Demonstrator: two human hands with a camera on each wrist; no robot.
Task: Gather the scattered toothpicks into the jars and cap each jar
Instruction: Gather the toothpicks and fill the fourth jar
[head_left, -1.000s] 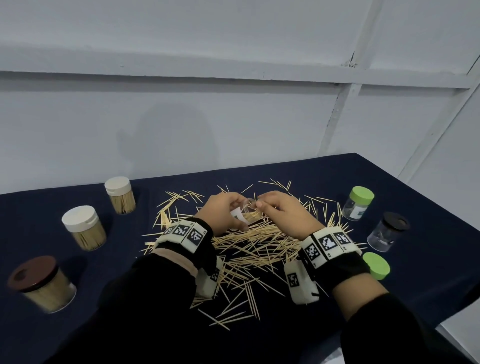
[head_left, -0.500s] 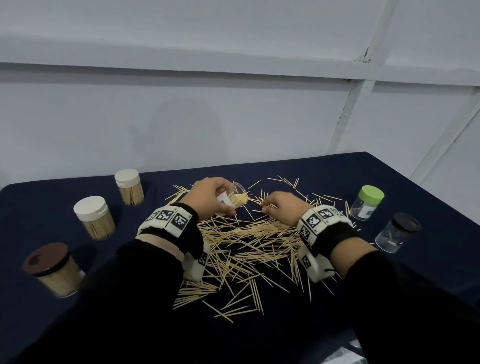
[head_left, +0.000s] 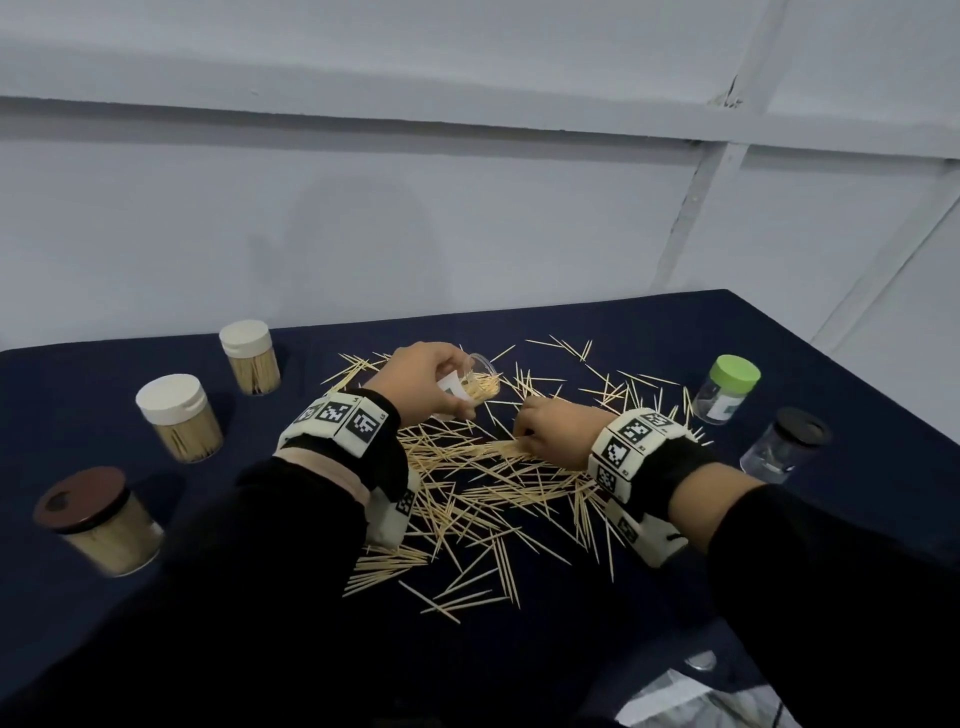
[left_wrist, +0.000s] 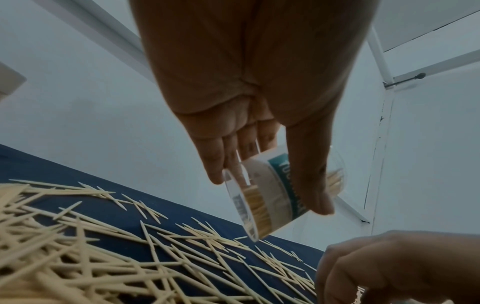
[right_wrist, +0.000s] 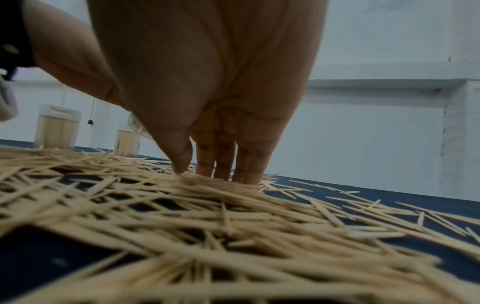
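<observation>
A left hand (head_left: 423, 382) grips a small clear jar (head_left: 475, 382), tilted on its side with the open mouth facing right, lifted just above the pile of toothpicks (head_left: 483, 483); it is partly filled. Just right of the jar, the right hand (head_left: 553, 431) presses down into the pile, thumb and fingertips (right_wrist: 223, 164) closing on a small bundle, though whether any are yet pinched cannot be told. To do this well, line the sticks up parallel before lifting and feed them in end first. The toothpicks are thin, pale wood, pointed at both ends, crisscrossed on a dark blue cloth tabletop (head_left: 675, 338). The jar is smooth transparent plastic with a teal-banded paper label (left_wrist: 283, 185)
</observation>
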